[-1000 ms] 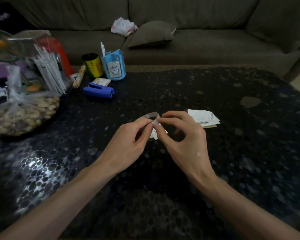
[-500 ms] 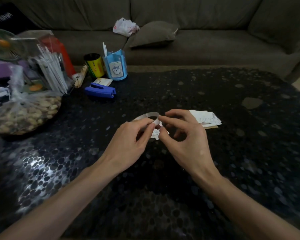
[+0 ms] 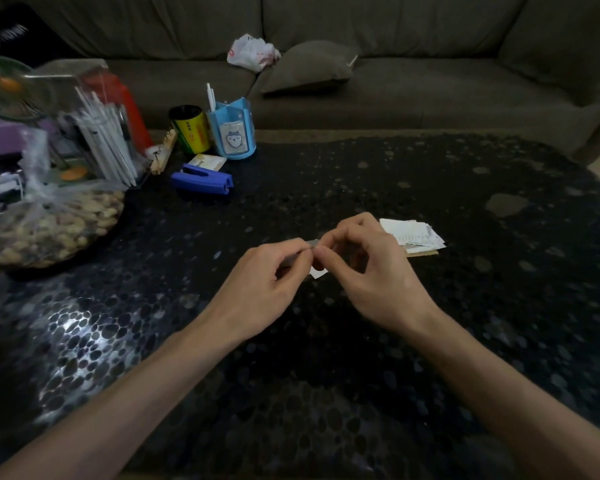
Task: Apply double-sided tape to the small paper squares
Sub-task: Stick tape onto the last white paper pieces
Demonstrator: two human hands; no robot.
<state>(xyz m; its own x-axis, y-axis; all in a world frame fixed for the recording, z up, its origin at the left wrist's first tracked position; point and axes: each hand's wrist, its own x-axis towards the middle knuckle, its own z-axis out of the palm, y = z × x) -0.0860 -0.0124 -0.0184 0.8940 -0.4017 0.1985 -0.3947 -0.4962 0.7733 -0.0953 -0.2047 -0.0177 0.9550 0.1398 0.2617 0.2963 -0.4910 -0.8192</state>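
Paper, white and thin, is the thing being worked: one small paper square (image 3: 318, 273) is held just above the black pebbled bench (image 3: 465, 306), at the centre of the view, with only a corner showing below the fingertips. The left hand (image 3: 269, 271) and right hand (image 3: 373, 271) meet over it, fingertips touching. The left grip is pinched on a short grey piece of tape (image 3: 313, 242). The right grip pinches the tape's end, apparently against the square, though the fingers hide the exact contact.

The square likely weighs almost nothing and bends or creases easily, so it is best held by its edges. The tape is soft and sticky, and probably clings to skin or folds on itself, so it is best held by the ends with light pressure.

More squares lie in a loose stack (image 3: 413, 235) just beside the right hand. A blue stapler (image 3: 201, 181) sits well apart at the far left.

Compared with half a second ago, the arched loop of tape above the fingers is gone from sight and only a short flat piece shows. The hands are closer together, and less of the square is visible.
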